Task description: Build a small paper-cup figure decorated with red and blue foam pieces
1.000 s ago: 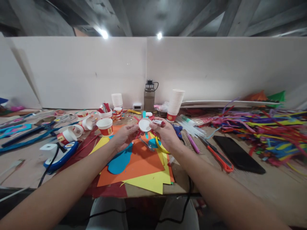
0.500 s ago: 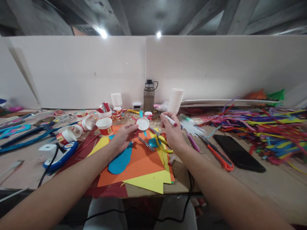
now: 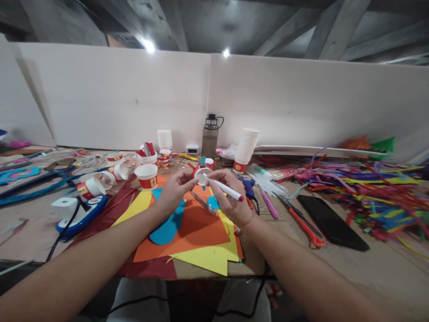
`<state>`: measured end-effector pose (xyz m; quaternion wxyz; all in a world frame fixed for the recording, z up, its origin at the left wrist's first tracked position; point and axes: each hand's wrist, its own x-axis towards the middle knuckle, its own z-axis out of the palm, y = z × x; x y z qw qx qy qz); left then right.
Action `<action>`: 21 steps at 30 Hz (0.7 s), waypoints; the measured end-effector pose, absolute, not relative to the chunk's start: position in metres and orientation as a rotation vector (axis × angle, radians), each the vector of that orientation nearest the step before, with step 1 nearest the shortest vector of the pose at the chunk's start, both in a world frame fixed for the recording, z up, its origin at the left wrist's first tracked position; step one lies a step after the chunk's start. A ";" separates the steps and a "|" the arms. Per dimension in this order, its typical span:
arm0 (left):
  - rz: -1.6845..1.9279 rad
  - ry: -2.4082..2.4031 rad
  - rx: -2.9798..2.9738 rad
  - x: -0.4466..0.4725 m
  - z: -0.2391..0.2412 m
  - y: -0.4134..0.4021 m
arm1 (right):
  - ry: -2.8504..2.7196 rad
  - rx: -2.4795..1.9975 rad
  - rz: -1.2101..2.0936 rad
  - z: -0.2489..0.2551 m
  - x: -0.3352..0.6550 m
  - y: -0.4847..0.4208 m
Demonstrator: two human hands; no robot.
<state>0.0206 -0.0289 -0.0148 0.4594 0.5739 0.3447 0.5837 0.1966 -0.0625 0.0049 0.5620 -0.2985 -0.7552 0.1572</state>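
Note:
My left hand (image 3: 174,191) pinches the edge of a small paper cup piece (image 3: 202,175), its round white bottom facing me, with red and teal bits sticking out around it. In my right hand (image 3: 233,203) is a white marker (image 3: 225,189) with a dark red end, held like a pen. The marker's other end points at the white bottom; whether it touches cannot be made out. Below both hands lie orange paper (image 3: 196,230), a blue paper cutout (image 3: 166,230) and scissors (image 3: 204,202) whose handles are hidden by my right hand.
A paper cup (image 3: 146,176), a power strip (image 3: 82,217) and tipped cups (image 3: 92,188) are on the left. Behind stand a water bottle (image 3: 209,136) and a cup stack (image 3: 247,147). A box cutter (image 3: 306,226), a phone (image 3: 331,221) and pipe cleaners (image 3: 378,188) lie right.
My right hand has brought the marker left and down to the cup piece. The cup piece has shifted slightly right in my left hand. The view has tilted a little.

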 end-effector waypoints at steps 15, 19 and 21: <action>1.451 0.788 1.433 0.023 -0.011 -0.036 | -1.810 -0.739 0.204 0.005 0.197 -0.062; 1.446 0.762 1.454 0.022 -0.014 -0.034 | -1.818 -0.747 0.188 0.005 0.197 -0.062; 1.444 0.753 1.454 0.022 -0.015 -0.033 | -1.826 -0.749 0.163 0.005 0.197 -0.062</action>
